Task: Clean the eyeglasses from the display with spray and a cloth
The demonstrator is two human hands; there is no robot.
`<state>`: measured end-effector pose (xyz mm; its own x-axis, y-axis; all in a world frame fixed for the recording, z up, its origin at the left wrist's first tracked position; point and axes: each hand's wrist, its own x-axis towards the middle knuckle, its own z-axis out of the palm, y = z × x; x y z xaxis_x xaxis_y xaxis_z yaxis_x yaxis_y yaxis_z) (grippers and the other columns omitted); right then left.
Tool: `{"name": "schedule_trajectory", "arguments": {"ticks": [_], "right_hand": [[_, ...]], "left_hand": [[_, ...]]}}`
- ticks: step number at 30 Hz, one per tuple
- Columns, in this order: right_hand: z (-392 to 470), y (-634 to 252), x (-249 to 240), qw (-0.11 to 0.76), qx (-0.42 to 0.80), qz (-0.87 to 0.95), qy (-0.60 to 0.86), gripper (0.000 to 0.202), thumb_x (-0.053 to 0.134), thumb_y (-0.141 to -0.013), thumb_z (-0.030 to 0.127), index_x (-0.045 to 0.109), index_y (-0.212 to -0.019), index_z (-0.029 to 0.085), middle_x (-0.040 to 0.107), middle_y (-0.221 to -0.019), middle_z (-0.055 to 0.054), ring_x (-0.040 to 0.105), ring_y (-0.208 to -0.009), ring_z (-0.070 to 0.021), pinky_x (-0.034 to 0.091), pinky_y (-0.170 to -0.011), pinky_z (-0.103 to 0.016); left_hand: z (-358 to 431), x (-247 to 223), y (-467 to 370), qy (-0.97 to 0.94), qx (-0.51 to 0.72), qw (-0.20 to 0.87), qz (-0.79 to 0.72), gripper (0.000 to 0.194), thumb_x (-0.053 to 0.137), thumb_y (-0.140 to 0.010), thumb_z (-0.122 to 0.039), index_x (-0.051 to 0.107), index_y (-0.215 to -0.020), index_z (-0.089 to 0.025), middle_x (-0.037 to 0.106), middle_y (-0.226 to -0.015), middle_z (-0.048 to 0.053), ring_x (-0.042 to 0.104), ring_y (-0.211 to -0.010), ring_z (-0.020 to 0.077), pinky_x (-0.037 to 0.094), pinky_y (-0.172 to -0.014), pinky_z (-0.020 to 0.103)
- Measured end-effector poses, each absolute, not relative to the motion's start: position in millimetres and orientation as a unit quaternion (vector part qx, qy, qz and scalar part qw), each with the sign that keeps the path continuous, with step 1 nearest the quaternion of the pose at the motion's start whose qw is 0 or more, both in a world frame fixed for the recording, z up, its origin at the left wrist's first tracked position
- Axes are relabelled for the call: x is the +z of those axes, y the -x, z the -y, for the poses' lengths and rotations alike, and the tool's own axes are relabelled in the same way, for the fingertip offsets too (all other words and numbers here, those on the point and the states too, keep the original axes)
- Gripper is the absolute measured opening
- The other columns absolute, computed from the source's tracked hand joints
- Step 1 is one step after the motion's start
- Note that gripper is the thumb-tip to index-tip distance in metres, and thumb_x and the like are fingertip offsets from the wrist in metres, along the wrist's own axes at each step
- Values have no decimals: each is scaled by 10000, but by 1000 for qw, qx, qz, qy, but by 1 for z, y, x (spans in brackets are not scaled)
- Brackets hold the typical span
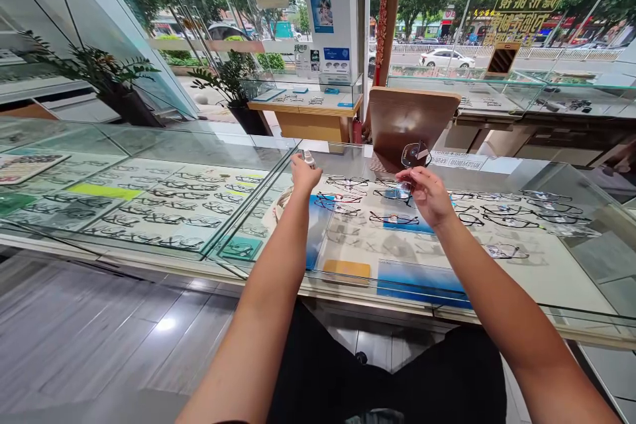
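- Pinches the clear-lensed glasses (415, 156) between thumb and fingertips (404, 173) of the right hand (430, 196), raised above the counter; cannot tell the exact part gripped.
- Holds one lens of these glasses up at 11 o'clock from the right hand.
- Clamps the left hand (305, 177) around a small white bottle (309, 159), thumb and fingers on opposite sides, top poking out at 12 o'clock; cannot tell whether lifted or resting on the glass.
- Stretches both bare forearms over a glass counter (551, 278).
- Sees beneath the glass, between and below both hands, rows of display glasses (393, 219).
- Finds a yellow tray (346, 270) at 5 o'clock from the left hand, a green mat (241, 247) at 8 o'clock.
- Spots a blue sheet (422, 281) at 6 o'clock from the right hand.
- Faces a brown panel (415, 116) at 12 o'clock from the right hand, just behind the raised lens.
- Glimpses farther out a black plant pot (252, 119) at 10 o'clock from the left hand, and a white car (447, 59) outdoors at 12 o'clock from the right.
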<state>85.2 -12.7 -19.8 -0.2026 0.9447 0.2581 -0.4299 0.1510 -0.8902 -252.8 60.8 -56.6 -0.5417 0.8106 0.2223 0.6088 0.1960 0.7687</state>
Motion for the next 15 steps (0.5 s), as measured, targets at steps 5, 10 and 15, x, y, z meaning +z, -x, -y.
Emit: {"name": "schedule_trajectory", "arguments": {"ticks": [5,10,15], "right_hand": [[11,-87,-18,577,585,508,258,163,843,-824,437,776,-807,289,830,-975,-21,682,-933,-204,525,-827,-354],[13,-86,-14,575,589,509,250,163,850,-818,424,773,-797,282,833,-965,-15,665,-891,-190,499,-798,-338],[15,-84,-10,572,593,509,251,165,865,-798,419,784,-778,277,835,-947,-9,645,-856,-180,478,-774,-326]], "left_hand": [[-32,-13,247,-383,525,-24,-760,705,719,-815,-209,399,-1443,-186,481,-1541,256,458,-1486,430,384,-1208,617],[14,-1,285,-577,310,-79,-752,287,670,-838,-242,664,-1124,-210,693,-1239,199,638,-1214,422,505,-1055,552],[43,-25,327,-516,85,85,-848,278,819,-661,-447,646,-705,-233,700,-759,149,687,-902,425,508,-830,469]]}}
